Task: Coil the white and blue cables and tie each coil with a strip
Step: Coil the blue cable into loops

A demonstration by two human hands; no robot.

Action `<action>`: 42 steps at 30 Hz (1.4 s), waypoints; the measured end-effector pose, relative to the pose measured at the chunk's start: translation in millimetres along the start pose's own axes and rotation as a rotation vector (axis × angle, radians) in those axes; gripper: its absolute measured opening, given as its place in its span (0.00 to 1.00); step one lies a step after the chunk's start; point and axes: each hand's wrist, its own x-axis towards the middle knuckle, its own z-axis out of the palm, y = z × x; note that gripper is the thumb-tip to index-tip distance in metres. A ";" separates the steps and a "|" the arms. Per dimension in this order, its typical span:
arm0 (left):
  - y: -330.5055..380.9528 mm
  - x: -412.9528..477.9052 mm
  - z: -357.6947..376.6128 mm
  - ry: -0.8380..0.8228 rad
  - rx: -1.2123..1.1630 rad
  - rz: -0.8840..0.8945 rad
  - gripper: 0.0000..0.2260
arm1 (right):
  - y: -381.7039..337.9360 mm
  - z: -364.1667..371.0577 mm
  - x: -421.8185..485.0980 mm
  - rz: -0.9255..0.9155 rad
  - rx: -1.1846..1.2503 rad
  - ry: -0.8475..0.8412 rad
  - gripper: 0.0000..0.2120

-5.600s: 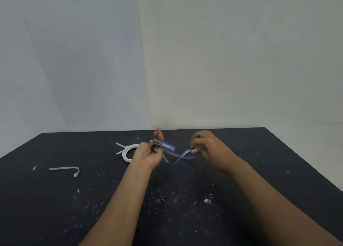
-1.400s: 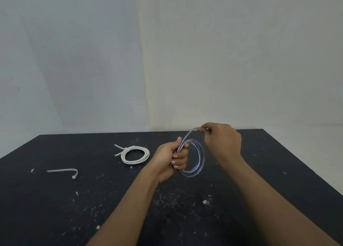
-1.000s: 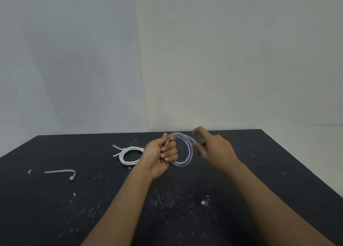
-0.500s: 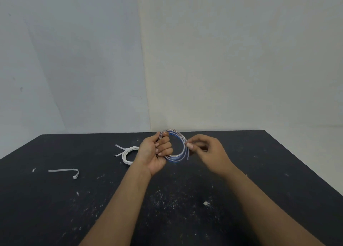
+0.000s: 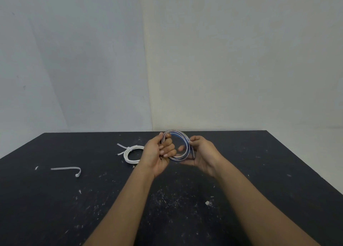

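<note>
Coil of glossy translucent blue cable [image 5: 181, 134]

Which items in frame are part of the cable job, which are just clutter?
Job: blue cable coil, gripped by left hand and right hand; white cable coil, tied; loose strip.
Lying about: white scrap and specks on the table.

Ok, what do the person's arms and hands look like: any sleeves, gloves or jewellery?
The left hand and right hand wear no gloves, and no rings show; the left forearm and right forearm carry no sleeves, watch or bands down to the frame's edge.
</note>
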 end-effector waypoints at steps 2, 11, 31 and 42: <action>-3.2 0.1 1.1 -0.026 0.009 -0.004 0.17 | 3.7 5.1 4.0 0.022 0.022 0.049 0.13; 2.1 3.5 -6.0 0.164 0.238 0.041 0.20 | 12.7 1.1 10.9 0.158 0.127 -0.018 0.17; -1.8 -1.3 -14.8 0.048 -0.056 -0.033 0.17 | 24.8 34.7 34.7 -0.108 0.305 0.273 0.10; 7.2 3.1 -21.8 0.240 0.364 0.079 0.19 | 16.4 31.8 35.5 0.117 0.059 0.010 0.15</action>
